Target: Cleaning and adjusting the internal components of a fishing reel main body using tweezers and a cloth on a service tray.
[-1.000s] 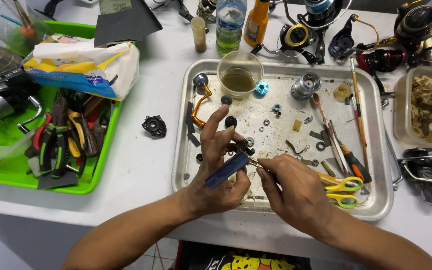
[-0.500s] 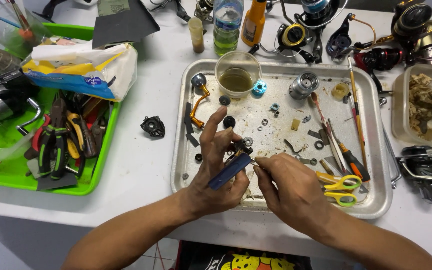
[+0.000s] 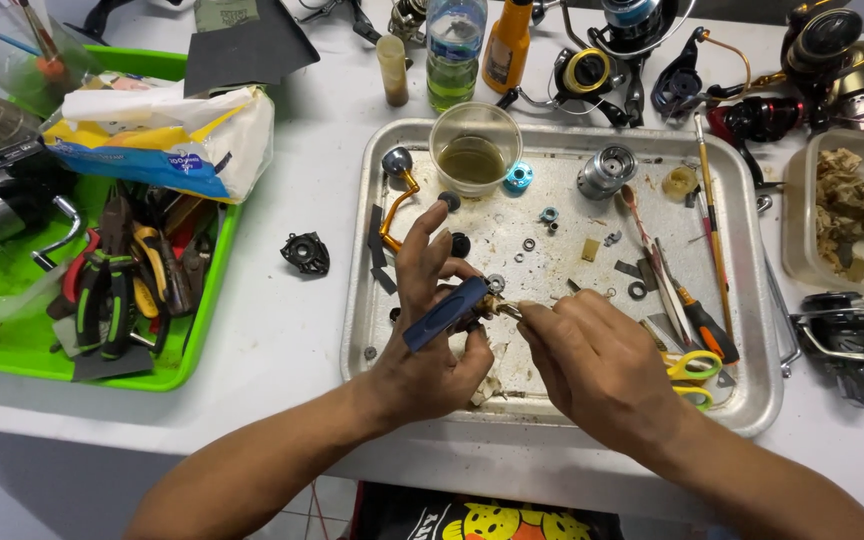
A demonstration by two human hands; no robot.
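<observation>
Fingers (image 3: pixel 430 262) of our left hand (image 3: pixel 432 340) wrap the blue-handled tool (image 3: pixel 445 313), index and middle lifted loosely, while our right hand (image 3: pixel 592 360) pinches a small brass part (image 3: pixel 500 305) at the tool's tip, thumb and forefinger closed tight. We work low over the metal tray (image 3: pixel 752 400) on the white bench (image 3: pixel 282 330), near the tray's front edge. Beside our right hand lie yellow scissors (image 3: pixel 694 367); a cup of murky liquid (image 3: pixel 475 148) stands at the tray's far edge, and a green bin of pliers (image 3: pixel 202 320) sits left.

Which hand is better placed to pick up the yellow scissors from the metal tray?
The right hand, probably. The yellow scissors lie just beside it on the metal tray, and it pinches only a small part. The left hand is farther away and holds the blue-handled tool.
</observation>
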